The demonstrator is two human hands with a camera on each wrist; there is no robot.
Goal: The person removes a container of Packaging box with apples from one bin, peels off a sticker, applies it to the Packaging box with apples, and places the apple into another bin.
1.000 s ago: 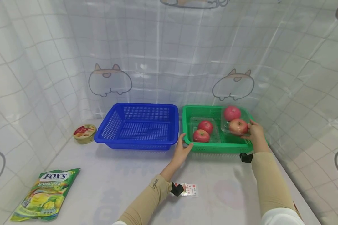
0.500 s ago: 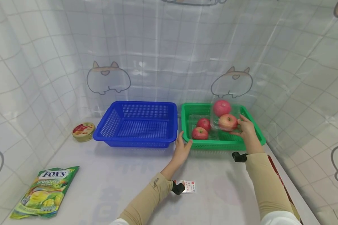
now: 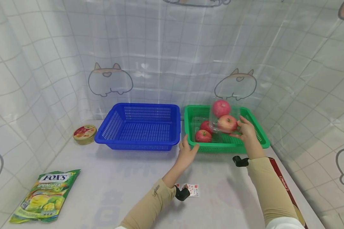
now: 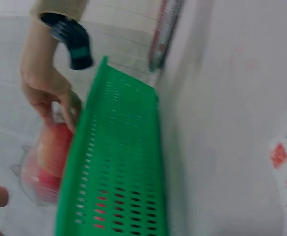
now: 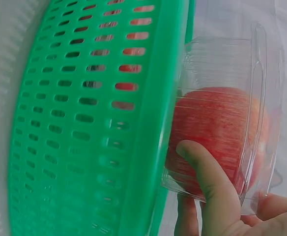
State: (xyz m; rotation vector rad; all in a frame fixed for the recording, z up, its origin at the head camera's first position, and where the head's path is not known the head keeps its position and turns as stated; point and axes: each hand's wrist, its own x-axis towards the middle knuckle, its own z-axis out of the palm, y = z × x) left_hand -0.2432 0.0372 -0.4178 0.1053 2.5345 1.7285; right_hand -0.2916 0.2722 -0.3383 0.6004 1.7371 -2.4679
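My right hand (image 3: 246, 132) grips a clear plastic clamshell box (image 5: 217, 64) by its right end. Two fruits show through it: an apple (image 3: 227, 124) and a pinker round one (image 3: 221, 108). The box is raised over the green basket (image 3: 235, 148), tilted, and partly overlaps a second clear box (image 3: 218, 137) with two red apples (image 3: 203, 135) inside the basket. The thumb presses the near side in the right wrist view. My left hand (image 3: 186, 154) is at the basket's front left corner, fingers spread; whether it touches the rim, I cannot tell.
A blue basket (image 3: 143, 147) stands left of the green one. A round tin (image 3: 85, 134) is beside it. A green candy bag (image 3: 47, 195) lies front left. A small white printed packet (image 3: 193, 190) lies near my left wrist, and a dark red box (image 3: 282, 179) is partly behind my right arm.
My right hand has lifted the clear box and carried it left, over the second box. The left hand has shifted slightly right along the corner. The head view tipped a little.
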